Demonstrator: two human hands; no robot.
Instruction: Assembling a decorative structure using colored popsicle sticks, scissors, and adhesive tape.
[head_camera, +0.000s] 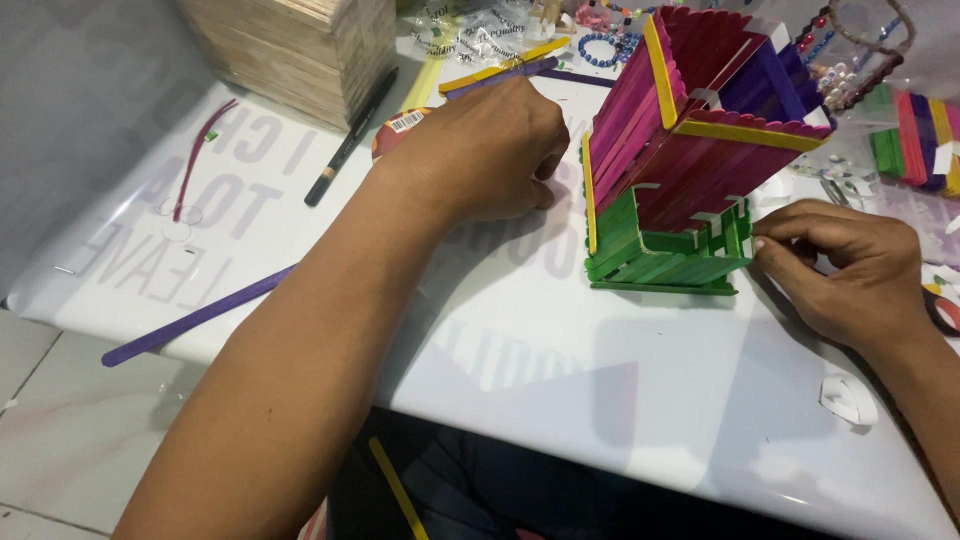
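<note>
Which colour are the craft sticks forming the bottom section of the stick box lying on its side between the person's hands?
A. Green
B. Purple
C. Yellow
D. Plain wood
A: the stick box ends in a green base section nearest the right hand, below its pink and red walls.

- Black pen (350, 137) left of the fingers
- Purple stick (195, 317) nearer the table edge
- Plain wooden stick stack (290, 50) beyond them
- Blue bead bracelet (600, 48)
</note>
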